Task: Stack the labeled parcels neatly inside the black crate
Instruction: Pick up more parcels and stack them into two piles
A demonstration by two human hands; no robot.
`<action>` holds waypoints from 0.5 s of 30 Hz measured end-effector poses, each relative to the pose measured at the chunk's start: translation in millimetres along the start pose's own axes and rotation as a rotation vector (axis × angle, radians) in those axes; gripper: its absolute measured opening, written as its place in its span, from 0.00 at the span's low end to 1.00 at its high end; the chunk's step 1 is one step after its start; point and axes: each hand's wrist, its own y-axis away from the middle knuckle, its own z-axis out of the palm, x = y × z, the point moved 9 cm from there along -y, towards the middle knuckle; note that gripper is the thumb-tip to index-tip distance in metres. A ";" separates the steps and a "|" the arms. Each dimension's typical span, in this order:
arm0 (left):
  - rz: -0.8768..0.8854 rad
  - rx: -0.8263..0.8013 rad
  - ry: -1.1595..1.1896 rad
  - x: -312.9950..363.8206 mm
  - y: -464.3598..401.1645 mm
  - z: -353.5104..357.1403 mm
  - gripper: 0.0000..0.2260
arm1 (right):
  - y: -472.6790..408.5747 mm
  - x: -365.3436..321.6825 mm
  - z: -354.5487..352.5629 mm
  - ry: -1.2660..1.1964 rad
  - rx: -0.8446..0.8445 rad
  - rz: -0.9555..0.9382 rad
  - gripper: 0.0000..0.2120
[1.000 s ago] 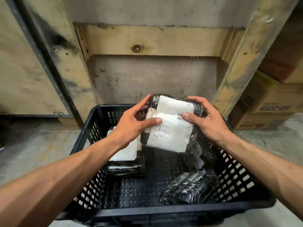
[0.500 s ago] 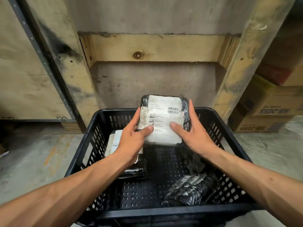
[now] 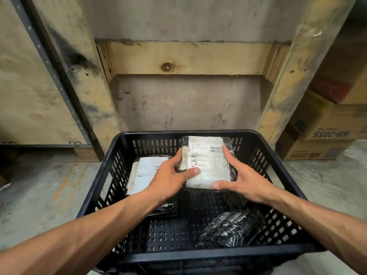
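A black perforated crate stands on the floor in front of me. Both hands hold one black-wrapped parcel with a white label low inside the crate's far right part, label up. My left hand grips its left edge, my right hand its right and near edge. A second labeled parcel lies flat at the crate's far left, partly hidden by my left wrist. A crumpled black-wrapped parcel lies at the near right on the crate floor.
A wooden pallet structure rises right behind the crate. Stacked cardboard boxes stand to the right. Concrete floor lies on both sides.
The parcel has come down from above the crate rim into the far right part and tipped flatter. My view has tilted so the crate sits lower in the picture.
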 end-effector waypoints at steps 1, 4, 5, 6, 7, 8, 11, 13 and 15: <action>-0.008 -0.007 -0.025 -1.5 -0.9 1.6 0.37 | 0.8 3.7 -0.2 0.006 -0.028 0.011 0.60; -0.036 -0.051 -0.119 -5.9 -3.5 9.9 0.36 | 2.7 14.9 -1.1 0.052 -0.100 0.052 0.58; -0.046 -0.070 -0.154 -8.8 -4.9 13.4 0.36 | 2.3 18.3 -1.6 0.078 -0.115 0.069 0.58; -0.057 -0.089 -0.186 -12.3 -6.1 17.0 0.36 | 1.5 21.8 -1.9 0.109 -0.126 0.085 0.58; -0.068 -0.105 -0.219 -16.2 -7.1 19.8 0.35 | 0.2 25.2 -1.7 0.144 -0.136 0.101 0.58; -0.082 -0.118 -0.252 -21.2 -7.7 22.7 0.34 | -0.9 29.5 -0.8 0.176 -0.150 0.120 0.58; -0.137 -0.126 -0.324 -39.3 -7.0 28.8 0.29 | -4.4 41.9 5.4 0.260 -0.208 0.159 0.58; -0.192 -0.117 -0.346 -53.4 -6.3 32.4 0.30 | -8.8 49.5 11.2 0.320 -0.235 0.176 0.57; -0.247 -0.113 -0.368 -66.4 -7.7 36.9 0.32 | -13.7 58.2 18.1 0.362 -0.257 0.197 0.57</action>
